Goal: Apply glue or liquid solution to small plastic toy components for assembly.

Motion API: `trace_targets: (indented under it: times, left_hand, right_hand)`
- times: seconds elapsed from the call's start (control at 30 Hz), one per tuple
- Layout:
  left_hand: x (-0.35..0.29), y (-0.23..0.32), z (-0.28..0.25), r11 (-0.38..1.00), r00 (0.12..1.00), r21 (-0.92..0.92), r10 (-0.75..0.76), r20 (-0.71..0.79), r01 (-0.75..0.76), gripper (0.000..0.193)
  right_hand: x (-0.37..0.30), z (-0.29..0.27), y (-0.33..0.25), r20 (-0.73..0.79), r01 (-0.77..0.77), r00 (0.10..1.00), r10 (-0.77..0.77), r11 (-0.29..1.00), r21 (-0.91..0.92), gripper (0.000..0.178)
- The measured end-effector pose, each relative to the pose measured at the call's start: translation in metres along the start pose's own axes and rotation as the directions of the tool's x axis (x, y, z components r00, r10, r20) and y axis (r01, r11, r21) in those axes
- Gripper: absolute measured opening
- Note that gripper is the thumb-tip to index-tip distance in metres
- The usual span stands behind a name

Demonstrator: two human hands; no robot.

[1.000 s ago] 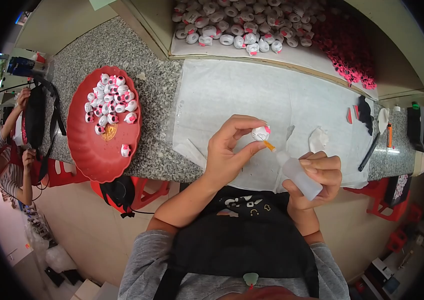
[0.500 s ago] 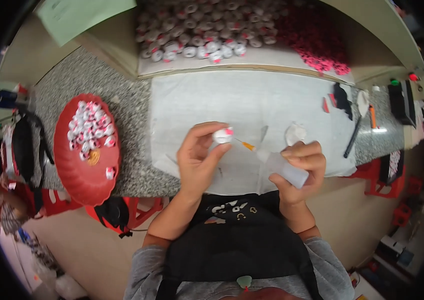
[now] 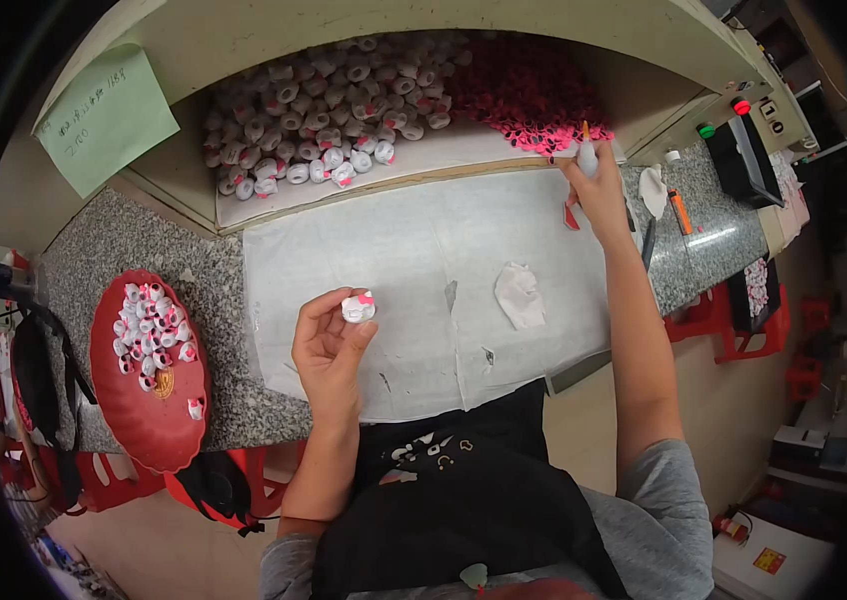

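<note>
Between the thumb and fingers of my left hand (image 3: pixel 329 350) is a small rounded white piece with a pink patch (image 3: pixel 358 307), held over the white sheet (image 3: pixel 374 250). My right hand (image 3: pixel 599 195) reaches far to the right with its arm stretched out. It grips a squeeze bottle (image 3: pixel 589 160) whose orange tip points up and away. That hand is at the front of a heap of small pink pieces (image 3: pixel 534 115) in the shelf box. Whether its fingers also touch a pink piece I cannot make out.
A heap of white rounded pieces (image 3: pixel 314 120) fills the left of the box. At left, a red scalloped tray (image 3: pixel 149 430) bears several finished-looking white-pink pieces. A crumpled white cloth (image 3: pixel 521 296) lies on the sheet. An orange cutter (image 3: pixel 681 212) and a black bin (image 3: pixel 744 165) are at right.
My right hand has carried the bottle away from the white piece, up and right to the pink heap. My left hand still holds the piece. The whole view has shifted.
</note>
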State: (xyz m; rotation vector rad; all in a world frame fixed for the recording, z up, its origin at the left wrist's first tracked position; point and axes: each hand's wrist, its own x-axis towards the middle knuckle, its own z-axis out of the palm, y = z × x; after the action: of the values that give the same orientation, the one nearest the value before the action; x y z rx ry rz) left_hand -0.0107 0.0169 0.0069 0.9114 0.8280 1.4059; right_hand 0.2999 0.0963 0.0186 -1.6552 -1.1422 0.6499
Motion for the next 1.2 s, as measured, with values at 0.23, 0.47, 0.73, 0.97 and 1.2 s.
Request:
trace_targets:
  times: [0.23,0.47,0.73,0.97,1.2]
  left_hand:
    - [0.001,0.002,0.002,0.999,1.000,-0.046,-0.016,-0.003,0.015,0.031]
    - [0.000,0.004,-0.002,0.995,0.998,-0.077,-0.059,0.015,0.060,0.032]
    - [-0.001,0.001,-0.003,0.992,0.990,0.089,0.073,0.118,-0.084,0.030]
    - [-0.003,0.000,-0.003,0.991,0.989,0.106,0.072,0.129,-0.086,0.031]
    - [-0.002,-0.002,-0.003,0.929,0.968,0.298,0.168,0.185,-0.219,0.030]
  right_hand:
    - [0.021,0.006,0.022,-0.035,0.231,0.953,-0.300,0.799,-0.555,0.022]
    - [-0.054,0.030,-0.063,0.115,0.041,0.991,-0.064,0.981,0.190,0.009]
    - [-0.148,0.094,-0.081,0.491,-0.203,0.864,-0.109,0.818,0.538,0.007]
    - [-0.157,0.103,-0.082,0.442,-0.226,0.895,-0.065,0.788,0.573,0.008]
    - [-0.157,0.104,-0.079,0.435,-0.304,0.900,0.023,0.748,0.590,0.010]
